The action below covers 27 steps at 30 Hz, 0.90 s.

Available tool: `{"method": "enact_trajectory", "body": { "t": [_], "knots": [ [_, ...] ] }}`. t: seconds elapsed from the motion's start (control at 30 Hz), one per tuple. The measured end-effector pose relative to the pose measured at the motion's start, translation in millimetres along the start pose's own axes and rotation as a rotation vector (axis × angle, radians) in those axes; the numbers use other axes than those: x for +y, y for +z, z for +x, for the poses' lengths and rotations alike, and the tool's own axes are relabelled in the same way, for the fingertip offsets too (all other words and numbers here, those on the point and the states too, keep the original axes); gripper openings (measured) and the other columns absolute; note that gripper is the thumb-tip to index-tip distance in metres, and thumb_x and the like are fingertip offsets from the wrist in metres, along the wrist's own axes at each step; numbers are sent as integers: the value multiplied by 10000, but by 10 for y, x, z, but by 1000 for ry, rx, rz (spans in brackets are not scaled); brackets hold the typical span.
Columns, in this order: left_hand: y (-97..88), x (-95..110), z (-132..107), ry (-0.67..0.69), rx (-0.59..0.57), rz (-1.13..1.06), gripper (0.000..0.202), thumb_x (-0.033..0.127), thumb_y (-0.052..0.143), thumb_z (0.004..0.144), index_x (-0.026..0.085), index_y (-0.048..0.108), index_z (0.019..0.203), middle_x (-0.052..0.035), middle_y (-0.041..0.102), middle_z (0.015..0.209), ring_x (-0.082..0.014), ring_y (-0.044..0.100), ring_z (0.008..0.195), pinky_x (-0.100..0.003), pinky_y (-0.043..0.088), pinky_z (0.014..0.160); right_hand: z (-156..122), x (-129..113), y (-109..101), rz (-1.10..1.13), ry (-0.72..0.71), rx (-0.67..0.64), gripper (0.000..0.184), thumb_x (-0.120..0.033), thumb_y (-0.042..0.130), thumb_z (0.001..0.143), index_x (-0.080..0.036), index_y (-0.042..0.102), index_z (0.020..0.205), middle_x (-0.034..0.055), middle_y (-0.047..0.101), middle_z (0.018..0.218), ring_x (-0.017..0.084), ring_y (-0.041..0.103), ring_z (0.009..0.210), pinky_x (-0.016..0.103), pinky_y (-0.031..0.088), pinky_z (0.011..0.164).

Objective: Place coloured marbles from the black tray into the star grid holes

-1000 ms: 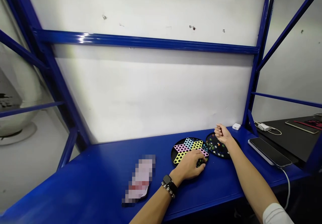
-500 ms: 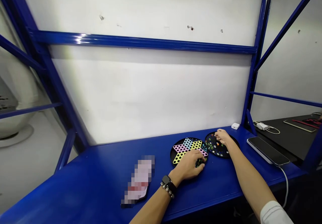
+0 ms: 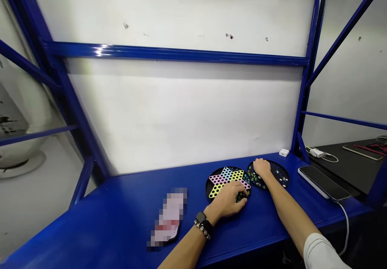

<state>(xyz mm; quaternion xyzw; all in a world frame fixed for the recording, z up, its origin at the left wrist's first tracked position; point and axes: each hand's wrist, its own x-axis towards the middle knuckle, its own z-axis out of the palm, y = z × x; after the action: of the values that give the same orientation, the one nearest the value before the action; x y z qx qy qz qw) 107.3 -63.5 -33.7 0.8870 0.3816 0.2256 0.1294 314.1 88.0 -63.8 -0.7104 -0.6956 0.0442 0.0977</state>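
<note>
A Chinese checkers board (image 3: 218, 189) with a pink, yellow and blue star full of holes sits in a round black base. My left hand (image 3: 228, 198) rests over its near right part, fingers curved and thumb apart, and glass marbles show in the gap and along the rim. To the right of the board lies a round black tray (image 3: 275, 168) scattered with small marbles (image 3: 283, 179). My right hand (image 3: 261, 167) is down at the tray's far left part with its fingers curled together. Its fingertips are hidden, so what it holds cannot be made out.
On the blue tabletop (image 3: 121, 216), a blurred-out phone (image 3: 169, 216) lies left of the board. A dark-screened phone on a white block (image 3: 323, 182), with a white cable, is on the right. A small white case (image 3: 284, 152) stands near the wall. Blue frame posts (image 3: 298, 112) border the table.
My right hand has moved slightly left and lower onto the tray, its fingers more closed and turned downward. My left hand stays on the board. The view has shifted slightly.
</note>
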Motion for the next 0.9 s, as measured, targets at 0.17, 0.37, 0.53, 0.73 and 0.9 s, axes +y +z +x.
{"method": "enact_trajectory", "body": {
  "t": [0.17, 0.37, 0.53, 0.73, 0.9],
  "knots": [
    [2, -2, -5, 13, 4, -2, 134, 191, 653, 816, 236, 699, 934, -21, 711, 1032, -222, 630, 1013, -352, 467, 954, -102, 2, -93, -23, -28, -8, 563, -364, 244, 1060, -48, 699, 1162, 264, 700, 1175, 328, 683, 1108, 391, 487, 916],
    [-50, 53, 1, 0, -8, 0, 121, 196, 640, 820, 239, 697, 917, -25, 707, 994, -224, 627, 987, -347, 479, 918, -202, -73, -193, 0, -198, -106, 613, -525, 265, 1039, -142, 741, 1098, 187, 731, 1175, 290, 685, 1115, 351, 481, 919],
    [-58, 66, 4, -2, -10, 3, 106, 211, 633, 841, 236, 698, 921, -29, 708, 1007, -223, 629, 989, -347, 480, 916, -248, -155, -228, -20, -237, -155, 583, -482, 300, 1025, -114, 745, 1106, 226, 718, 1186, 325, 681, 1126, 393, 487, 918],
    [-43, 54, 4, 2, -6, 5, 104, 205, 636, 848, 236, 694, 929, -25, 707, 1026, -220, 627, 1008, -345, 471, 933, -270, -181, -211, -33, -246, -190, 511, -430, 391, 1003, -78, 731, 1152, 262, 688, 1232, 355, 658, 1166, 427, 477, 947],
    [-39, 45, 0, 1, -6, 2, 98, 220, 635, 855, 241, 695, 929, -23, 707, 1021, -220, 624, 1003, -350, 473, 925, -234, -177, -152, 64, -230, -198, 423, -406, 477, 977, -96, 747, 1079, 260, 689, 1228, 350, 642, 1188, 421, 452, 975]
  ]
}}
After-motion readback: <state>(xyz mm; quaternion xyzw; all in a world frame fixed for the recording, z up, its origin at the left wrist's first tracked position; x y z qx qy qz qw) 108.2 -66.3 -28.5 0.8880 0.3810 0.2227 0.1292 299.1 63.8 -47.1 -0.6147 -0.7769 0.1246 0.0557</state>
